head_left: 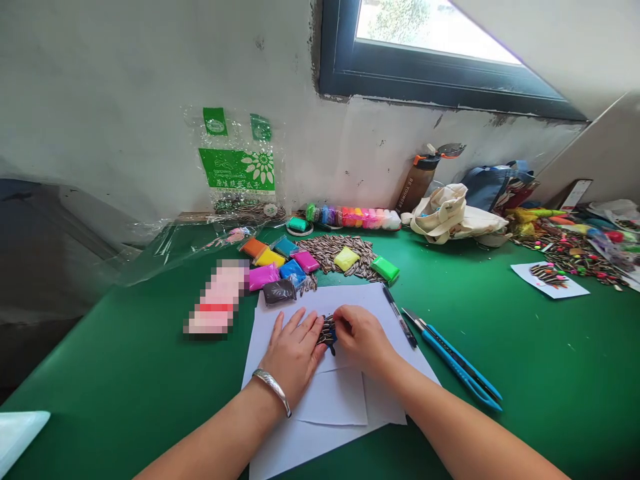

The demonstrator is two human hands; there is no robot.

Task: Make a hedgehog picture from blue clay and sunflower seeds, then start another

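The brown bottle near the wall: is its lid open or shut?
Open, it appears: the lid sticks out to one side of the bottle, and a pale spout shows on top.

From here I'm seeing bright daylight [465, 33] coming through a dark-framed window [440, 70] with foliage [400, 20] showing outside, while the pale, scuffed wall [125, 100] is rising behind a broad green table [500, 333].

A brown bottle [417, 183] stands by the pale wall [125, 100], below a dark-framed window [425, 70]. Just beside the bottle lies a cream cloth bag [447, 213], with a blue bag [485, 185] behind it, farther right.
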